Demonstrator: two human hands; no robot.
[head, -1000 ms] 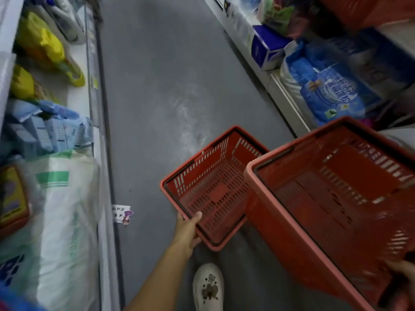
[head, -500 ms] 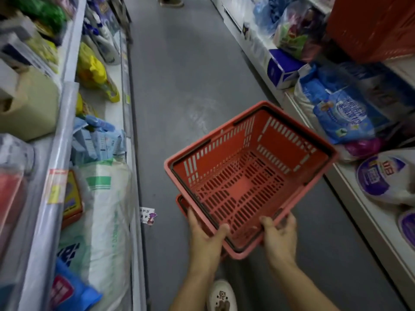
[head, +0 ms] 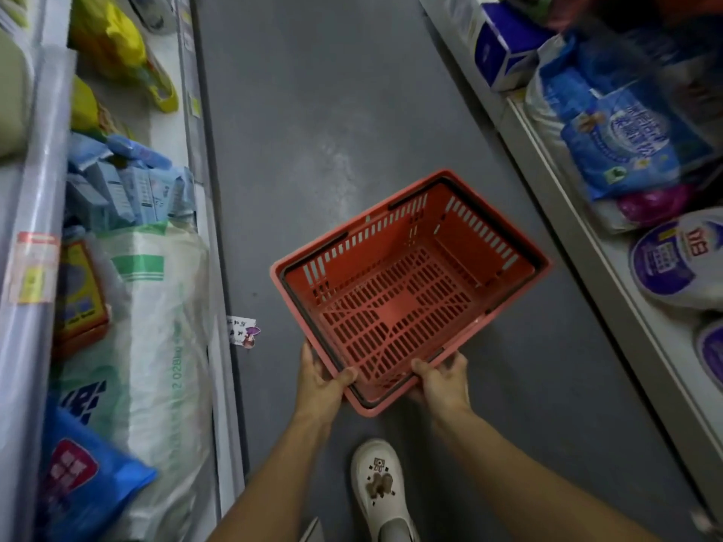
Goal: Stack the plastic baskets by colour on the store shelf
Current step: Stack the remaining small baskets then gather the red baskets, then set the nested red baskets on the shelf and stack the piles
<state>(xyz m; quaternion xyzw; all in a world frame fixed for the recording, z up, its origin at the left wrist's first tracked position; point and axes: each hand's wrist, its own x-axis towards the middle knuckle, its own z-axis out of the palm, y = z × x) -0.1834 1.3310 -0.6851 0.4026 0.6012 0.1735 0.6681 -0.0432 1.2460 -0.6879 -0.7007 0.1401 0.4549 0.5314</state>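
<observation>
Both hands' grips (head: 322,379) (head: 444,379) clasp red basket (head: 395,303) rim over open aisle floor (head: 313,111).

The white sack (head: 156,326) on the left shelf reads "2 028kg" — other labels are too blurred.

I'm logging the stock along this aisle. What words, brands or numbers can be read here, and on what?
"2 028kg", sideways and partly unsure: white sack, left shelf.
Chinese characters, too blurred to read: blue pack on the right shelf, round purple pack, blue bag, floor sticker.
Shelf-edge price tag: unreadable.
Red basket: no text.
</observation>
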